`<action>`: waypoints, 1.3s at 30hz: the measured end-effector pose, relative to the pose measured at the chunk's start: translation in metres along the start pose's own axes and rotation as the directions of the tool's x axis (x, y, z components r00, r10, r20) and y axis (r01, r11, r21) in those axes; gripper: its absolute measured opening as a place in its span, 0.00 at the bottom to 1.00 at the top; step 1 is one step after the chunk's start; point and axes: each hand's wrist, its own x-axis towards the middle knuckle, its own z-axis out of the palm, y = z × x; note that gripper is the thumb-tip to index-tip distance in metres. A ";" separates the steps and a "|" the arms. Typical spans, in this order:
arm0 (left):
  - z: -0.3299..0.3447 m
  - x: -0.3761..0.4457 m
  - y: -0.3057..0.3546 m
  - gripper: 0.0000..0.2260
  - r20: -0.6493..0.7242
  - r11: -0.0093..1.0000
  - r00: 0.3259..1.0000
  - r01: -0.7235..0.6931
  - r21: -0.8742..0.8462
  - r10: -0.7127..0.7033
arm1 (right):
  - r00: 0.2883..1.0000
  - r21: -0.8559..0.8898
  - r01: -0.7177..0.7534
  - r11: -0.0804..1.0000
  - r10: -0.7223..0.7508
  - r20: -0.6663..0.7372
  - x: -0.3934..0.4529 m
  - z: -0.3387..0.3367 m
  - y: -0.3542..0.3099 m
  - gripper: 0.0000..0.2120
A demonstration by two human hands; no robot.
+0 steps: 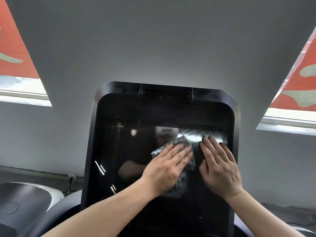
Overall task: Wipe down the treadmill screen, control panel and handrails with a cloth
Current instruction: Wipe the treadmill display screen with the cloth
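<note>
While flat hands [168,165] press the cloth [172,147], the tall screen [130,151] faces the person.

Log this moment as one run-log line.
left hand pressing cloth flat | right hand flat, bare | surface: screen | handrails: unseen

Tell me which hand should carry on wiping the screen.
Left. The left hand already presses the cloth flat on the screen; the right hand lies bare on the glass beside it.
</note>
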 end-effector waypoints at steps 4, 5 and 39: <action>-0.019 0.005 -0.013 0.20 -0.072 0.956 0.985 0.133 -0.262 -0.156 | 0.997 0.021 -0.040 0.999 0.038 0.067 0.004 -0.007 -0.004 0.25; -0.029 0.011 -0.005 0.18 -0.051 0.868 0.941 0.285 -0.407 -0.333 | 0.994 0.040 -0.059 0.997 0.055 0.099 0.005 -0.011 -0.008 0.25; -0.146 -0.048 0.049 0.21 0.693 -0.488 0.551 0.494 -0.720 -0.465 | 0.694 0.621 -0.713 0.325 0.453 0.559 0.018 -0.101 -0.145 0.12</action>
